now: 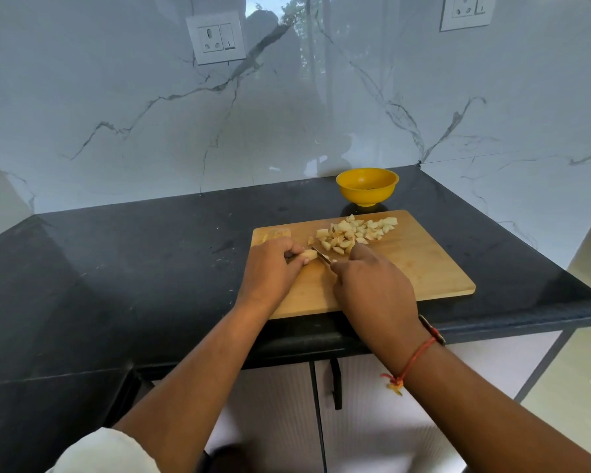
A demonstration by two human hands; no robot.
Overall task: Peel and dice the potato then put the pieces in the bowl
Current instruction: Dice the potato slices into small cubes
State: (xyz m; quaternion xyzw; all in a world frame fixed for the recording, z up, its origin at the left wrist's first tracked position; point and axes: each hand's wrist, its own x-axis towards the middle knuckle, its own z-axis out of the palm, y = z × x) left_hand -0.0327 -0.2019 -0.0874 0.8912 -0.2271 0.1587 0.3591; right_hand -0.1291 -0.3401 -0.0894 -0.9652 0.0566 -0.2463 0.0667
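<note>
A: Entry 1. Where was the potato?

B: One uncut chunk of potato [308, 256] lay on the cutting board [423, 268], toward its left end. The left hand [270, 271] held it down, with the fingers curled over it and the knuckles up.

A: And the right hand?

B: The right hand [372, 288] was wrapped round the handle of a knife [321, 257]. The fingers hid the handle, so only the blade showed. The blade lay angled just right of the chunk, its tip pointing far-left. I could not tell whether the edge touched the potato.

A: Cut material?

B: The diced pieces [355, 232] sat in a loose pale heap on the far half of the board, just beyond the right hand's knuckles.

A: Bowl?

B: The yellow bowl [367, 186] stood upright on the black countertop [151, 268], just behind the board's far edge and in line with the heap. I could not tell whether it touched the board.

A: Anything else on record?

B: A red thread [418, 356] was tied round the right wrist. A marble-patterned wall [116, 97] with a socket plate [216, 37] rose behind the counter. Below the counter was a cabinet door with a dark handle [336, 384].
</note>
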